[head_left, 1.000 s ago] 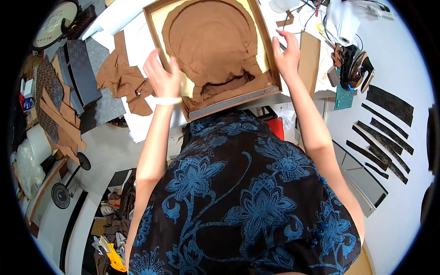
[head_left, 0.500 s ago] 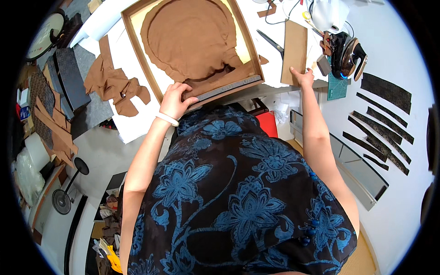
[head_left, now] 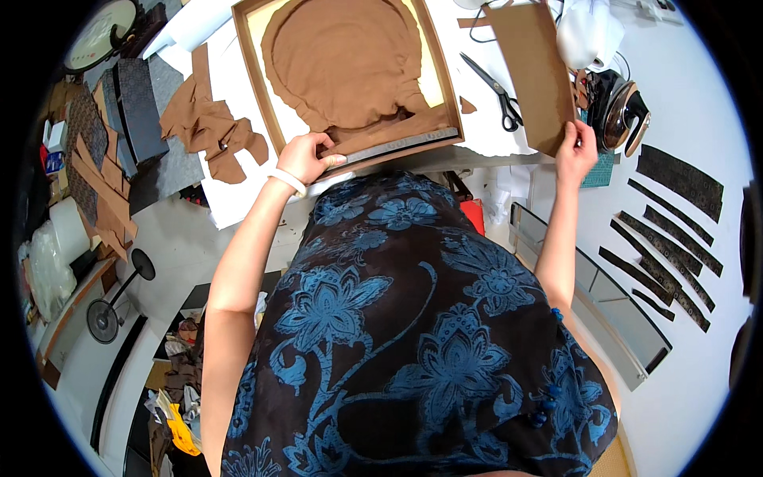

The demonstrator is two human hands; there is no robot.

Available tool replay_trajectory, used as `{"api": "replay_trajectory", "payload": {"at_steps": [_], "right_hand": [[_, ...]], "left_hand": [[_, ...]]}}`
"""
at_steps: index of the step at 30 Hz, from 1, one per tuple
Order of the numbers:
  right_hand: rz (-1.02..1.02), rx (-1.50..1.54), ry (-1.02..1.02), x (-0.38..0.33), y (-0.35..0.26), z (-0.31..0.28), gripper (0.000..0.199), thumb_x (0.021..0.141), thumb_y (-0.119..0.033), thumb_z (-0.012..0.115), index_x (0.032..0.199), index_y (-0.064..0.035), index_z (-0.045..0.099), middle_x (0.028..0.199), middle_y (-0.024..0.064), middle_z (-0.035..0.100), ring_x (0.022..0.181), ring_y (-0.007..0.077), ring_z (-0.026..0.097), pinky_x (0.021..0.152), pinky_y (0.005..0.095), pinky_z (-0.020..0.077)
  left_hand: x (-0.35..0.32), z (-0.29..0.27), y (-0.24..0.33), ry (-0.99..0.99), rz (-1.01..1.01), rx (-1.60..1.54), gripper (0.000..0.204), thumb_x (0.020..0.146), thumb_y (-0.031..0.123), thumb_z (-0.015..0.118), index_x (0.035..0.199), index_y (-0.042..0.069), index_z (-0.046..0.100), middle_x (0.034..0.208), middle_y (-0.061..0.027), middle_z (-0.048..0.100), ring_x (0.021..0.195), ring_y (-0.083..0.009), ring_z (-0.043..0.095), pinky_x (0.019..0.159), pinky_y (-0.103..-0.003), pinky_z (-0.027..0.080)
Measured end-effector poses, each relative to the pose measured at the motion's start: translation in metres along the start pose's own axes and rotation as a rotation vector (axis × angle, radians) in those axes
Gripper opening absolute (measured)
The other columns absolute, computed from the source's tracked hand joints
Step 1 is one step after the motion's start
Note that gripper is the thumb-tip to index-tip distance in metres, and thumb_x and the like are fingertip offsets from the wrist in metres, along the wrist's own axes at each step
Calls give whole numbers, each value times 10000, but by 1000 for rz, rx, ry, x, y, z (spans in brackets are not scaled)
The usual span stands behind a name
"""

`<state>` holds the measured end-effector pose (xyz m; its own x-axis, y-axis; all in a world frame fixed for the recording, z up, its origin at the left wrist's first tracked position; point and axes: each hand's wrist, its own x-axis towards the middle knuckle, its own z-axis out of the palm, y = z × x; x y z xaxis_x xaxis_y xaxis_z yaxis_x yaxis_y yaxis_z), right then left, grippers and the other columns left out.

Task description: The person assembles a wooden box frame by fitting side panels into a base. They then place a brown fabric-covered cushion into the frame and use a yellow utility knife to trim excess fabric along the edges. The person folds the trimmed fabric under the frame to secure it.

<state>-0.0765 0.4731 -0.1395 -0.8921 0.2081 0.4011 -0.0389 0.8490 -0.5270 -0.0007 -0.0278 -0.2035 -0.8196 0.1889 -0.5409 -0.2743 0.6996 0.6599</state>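
Observation:
A shallow brown box [head_left: 436, 67] with a pale yellow floor stands on the table, a gathered brown cloth piece [head_left: 342, 67] lying inside it. Along its near side runs a grey strip [head_left: 401, 145]. My left hand [head_left: 306, 161] is closed on the box's near-left corner, thumb on the near edge and fingers over the inside. To the right, my right hand [head_left: 575, 157] grips the near-right corner of a long brown board [head_left: 531, 75], which is tilted and seems raised off the table. Black-handled scissors [head_left: 493, 82] lie between box and board.
Brown cloth scraps [head_left: 205, 119] lie left of the box. Beyond my right hand are an iron [head_left: 616, 119] and a green cutting mat [head_left: 598, 171]. Dark patterned strips [head_left: 679, 183] lie on a white surface at the far right. A red item [head_left: 472, 216] is below the table edge.
My right hand has lifted and tilted the board, moving it right and uncovering the scissors' handles. My left hand keeps its hold on the box corner. The whole view has shifted slightly.

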Motion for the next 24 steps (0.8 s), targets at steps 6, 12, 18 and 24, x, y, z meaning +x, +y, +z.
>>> {"api": "replay_trajectory", "payload": {"at_steps": [6, 12, 18, 24], "right_hand": [[-277, 585, -543, 3, -155, -10, 201, 853, 99, 636, 1008, 6, 722, 906, 71, 743, 791, 146, 707, 740, 269, 558], [-419, 625, -812, -39, -194, 43, 195, 749, 94, 724, 916, -4, 697, 820, 108, 702, 735, 244, 682, 649, 312, 545], [-705, 279, -671, -45, -194, 44, 160, 763, -6, 731, 913, -51, 696, 800, 84, 692, 755, 260, 675, 640, 367, 543], [-797, 169, -761, -50, -191, 51, 257, 706, -5, 684, 956, -62, 690, 832, 62, 686, 792, 247, 662, 673, 373, 554]], "left_hand": [[20, 10, -31, -27, 137, 10, 510, 748, 356, 883, 1044, -16, 698, 901, -159, 725, 831, -281, 694, 784, -373, 541], [28, -22, 1, -249, 207, 24, 494, 737, 358, 883, 1016, -5, 698, 894, -147, 725, 832, -271, 693, 778, -367, 541], [37, -21, -12, -230, 349, 125, 470, 776, 384, 861, 997, 7, 688, 849, -113, 710, 754, -239, 684, 712, -348, 543], [41, -26, -10, -255, 365, 146, 520, 755, 460, 856, 970, 19, 683, 827, -105, 702, 752, -255, 687, 701, -356, 538]]}}
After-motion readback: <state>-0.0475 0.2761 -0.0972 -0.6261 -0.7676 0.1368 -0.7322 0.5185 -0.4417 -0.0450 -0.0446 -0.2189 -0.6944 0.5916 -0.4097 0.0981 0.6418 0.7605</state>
